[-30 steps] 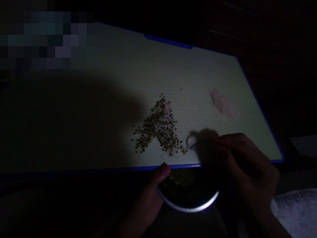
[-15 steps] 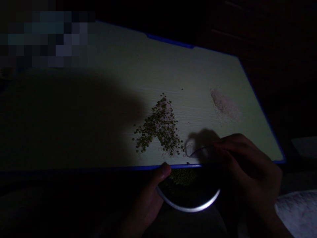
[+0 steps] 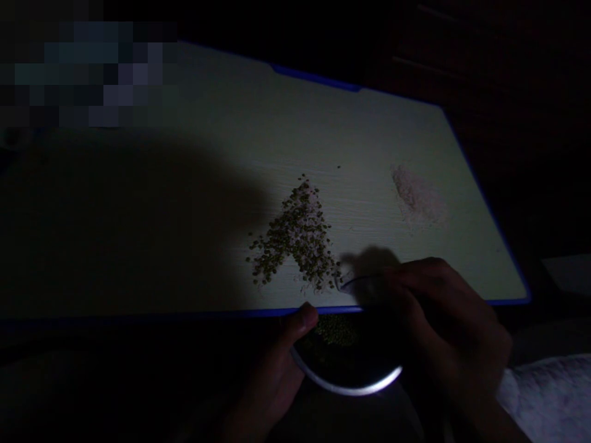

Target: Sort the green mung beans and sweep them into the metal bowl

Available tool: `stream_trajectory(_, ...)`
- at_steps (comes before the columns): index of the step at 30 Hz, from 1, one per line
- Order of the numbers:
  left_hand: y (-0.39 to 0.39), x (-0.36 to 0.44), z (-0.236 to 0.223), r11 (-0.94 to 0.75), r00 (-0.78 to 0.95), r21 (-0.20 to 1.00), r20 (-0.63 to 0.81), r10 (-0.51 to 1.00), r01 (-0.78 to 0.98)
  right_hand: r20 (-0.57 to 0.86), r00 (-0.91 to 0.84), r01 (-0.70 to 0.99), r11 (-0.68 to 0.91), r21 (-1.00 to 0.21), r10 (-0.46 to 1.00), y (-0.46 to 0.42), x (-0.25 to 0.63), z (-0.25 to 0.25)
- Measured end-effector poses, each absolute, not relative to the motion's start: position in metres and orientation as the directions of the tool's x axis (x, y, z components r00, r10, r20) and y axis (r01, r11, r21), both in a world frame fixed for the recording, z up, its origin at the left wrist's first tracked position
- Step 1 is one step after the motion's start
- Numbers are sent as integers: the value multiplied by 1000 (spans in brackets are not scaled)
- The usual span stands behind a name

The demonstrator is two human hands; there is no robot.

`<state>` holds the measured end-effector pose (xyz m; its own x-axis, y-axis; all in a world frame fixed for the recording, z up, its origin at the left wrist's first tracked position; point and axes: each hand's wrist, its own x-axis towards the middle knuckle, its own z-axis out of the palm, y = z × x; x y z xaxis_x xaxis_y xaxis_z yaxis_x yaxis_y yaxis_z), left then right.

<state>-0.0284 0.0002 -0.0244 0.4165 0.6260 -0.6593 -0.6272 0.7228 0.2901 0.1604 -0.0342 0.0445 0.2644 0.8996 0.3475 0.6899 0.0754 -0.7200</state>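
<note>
My right hand [image 3: 443,307] pinches the handle of a spoon [image 3: 355,282], its tip touching the lower right edge of a mixed pile. Green mung beans [image 3: 281,231] and white rice-like grains make up that pile, lying on a pale board with blue edging [image 3: 221,184]. Below the board's near edge, a metal bowl [image 3: 364,390] holds more green beans [image 3: 336,330]. My left hand [image 3: 289,351] is closed on the bowl's left side, thumb up at the board's edge. Those fingers are mostly hidden in the dark.
A separate heap of pale grains [image 3: 418,197] lies on the right part of the board. One stray bean [image 3: 338,167] sits above the mixed pile. White patterned cloth [image 3: 549,391] is at the lower right. Heavy shadow covers the board's left side.
My right hand has moved slightly left with the spoon, bringing its tip against the mixed pile. My left hand and the bowl stay almost in place.
</note>
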Motion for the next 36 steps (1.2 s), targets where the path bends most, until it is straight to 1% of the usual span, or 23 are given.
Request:
stream_trajectory(3, -1, -29, -26, 730, 445, 261, -648, 617, -632, 389, 324, 748, 18, -663, 862, -32, 165, 44)
stream_trajectory(5, -1, -29, -26, 717, 423, 277, -651, 630, -640, 418, 346, 765, 5, -644, 840, -30, 166, 45)
stream_trajectory(8, 1, -27, -24, 716, 409, 294, -658, 632, -633, 445, 300, 771, 60, -634, 844, -27, 164, 46)
stream_trajectory(11, 2, -27, -24, 720, 412, 284, -664, 624, -633, 438, 231, 764, 116, -634, 869, -24, 160, 47)
stream_trajectory(17, 0, -29, -27, 717, 420, 255, -665, 617, -649, 444, 204, 771, 136, -622, 873, -20, 163, 47)
stream_trajectory(22, 0, -29, -28, 708, 410, 275, -658, 632, -650, 415, 131, 708, 208, -675, 901, -18, 166, 49)
stream_trajectory(26, -1, -29, -29, 724, 432, 257, -658, 616, -640, 397, 163, 675, 191, -713, 903, -22, 167, 50)
stream_trajectory(28, -1, -29, -28, 724, 425, 273, -659, 621, -633, 408, 192, 692, 172, -701, 893, -22, 168, 50)
stream_trajectory(31, 0, -29, -26, 721, 418, 291, -655, 630, -629, 430, 196, 749, 149, -646, 881, -15, 168, 51)
stream_trajectory(33, 1, -30, -27, 717, 420, 294, -648, 636, -633, 441, 150, 763, 180, -621, 885, -10, 167, 50)
stream_trajectory(36, 1, -31, -30, 718, 432, 297, -635, 640, -629, 439, 105, 735, 228, -639, 892, -7, 167, 49)
